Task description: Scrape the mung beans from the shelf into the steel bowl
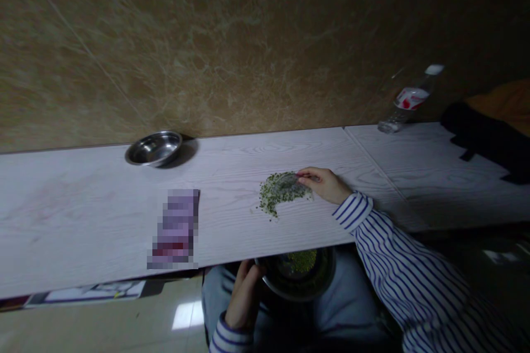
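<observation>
My left hand (245, 293) is closed on the rim of a metal bowl (275, 290), just below the table's front edge and above my lap. Small green beans (303, 260), like mung beans, lie inside the bowl. On the white table, my right hand (325, 184) reaches the right side of a spread of the same green beans (271, 193). Its thumb and fingers are pinched together. A greyish, see-through patch lies over the beans at the fingertips; whether it is a thin held object or blur is unclear.
A second metal bowl (154, 150) stands by the wall at the back left. A pixelated purple rectangular item (176, 226) lies near the front edge. A plastic water bottle (408, 100) stands at the back right, beside dark and orange cloth (492, 121). The marble-patterned wall (248, 44) bounds the table (74, 204).
</observation>
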A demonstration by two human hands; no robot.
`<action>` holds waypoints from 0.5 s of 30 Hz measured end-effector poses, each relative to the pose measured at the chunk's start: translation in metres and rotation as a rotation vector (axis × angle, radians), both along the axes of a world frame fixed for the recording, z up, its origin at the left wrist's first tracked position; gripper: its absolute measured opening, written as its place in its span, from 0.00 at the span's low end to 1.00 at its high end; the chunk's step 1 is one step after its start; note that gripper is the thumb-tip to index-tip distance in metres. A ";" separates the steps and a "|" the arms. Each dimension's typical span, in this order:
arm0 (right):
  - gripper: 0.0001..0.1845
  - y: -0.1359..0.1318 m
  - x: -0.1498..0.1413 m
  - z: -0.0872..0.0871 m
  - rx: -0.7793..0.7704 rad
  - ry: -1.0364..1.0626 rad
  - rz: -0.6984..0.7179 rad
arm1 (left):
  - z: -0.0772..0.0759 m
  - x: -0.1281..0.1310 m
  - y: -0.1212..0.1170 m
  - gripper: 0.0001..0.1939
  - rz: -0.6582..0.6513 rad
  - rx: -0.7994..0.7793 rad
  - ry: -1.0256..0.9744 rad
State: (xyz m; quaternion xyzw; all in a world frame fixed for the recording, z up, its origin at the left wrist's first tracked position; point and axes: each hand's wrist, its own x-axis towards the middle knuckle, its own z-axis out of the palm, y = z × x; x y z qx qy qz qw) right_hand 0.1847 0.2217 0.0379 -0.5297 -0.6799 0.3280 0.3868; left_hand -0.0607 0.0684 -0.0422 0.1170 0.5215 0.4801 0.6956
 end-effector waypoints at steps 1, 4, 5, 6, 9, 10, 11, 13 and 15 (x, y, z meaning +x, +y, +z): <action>0.11 0.000 0.001 -0.001 0.014 0.012 -0.041 | -0.001 -0.001 0.000 0.20 -0.006 0.001 -0.002; 0.11 0.002 0.005 -0.004 0.054 0.037 -0.172 | -0.004 -0.002 -0.001 0.22 -0.022 0.005 -0.008; 0.11 0.004 0.006 -0.005 0.063 0.043 -0.208 | -0.005 -0.002 -0.001 0.22 -0.027 0.009 -0.006; 0.11 0.006 0.007 -0.006 0.070 0.046 -0.238 | -0.006 -0.003 -0.002 0.23 -0.029 0.016 -0.002; 0.11 0.011 0.009 -0.010 0.078 0.055 -0.302 | -0.007 -0.004 -0.003 0.23 -0.034 0.036 0.012; 0.11 0.013 0.008 -0.012 0.077 0.058 -0.314 | -0.007 -0.005 -0.003 0.23 -0.035 0.036 0.020; 0.10 0.014 0.008 -0.013 0.075 0.060 -0.320 | -0.006 -0.005 -0.004 0.23 -0.037 0.030 0.026; 0.10 0.015 0.006 -0.015 0.065 0.066 -0.315 | -0.005 -0.006 -0.004 0.25 -0.039 0.010 0.033; 0.09 0.013 0.003 -0.017 0.055 0.071 -0.307 | -0.004 -0.007 -0.005 0.28 -0.037 -0.018 0.033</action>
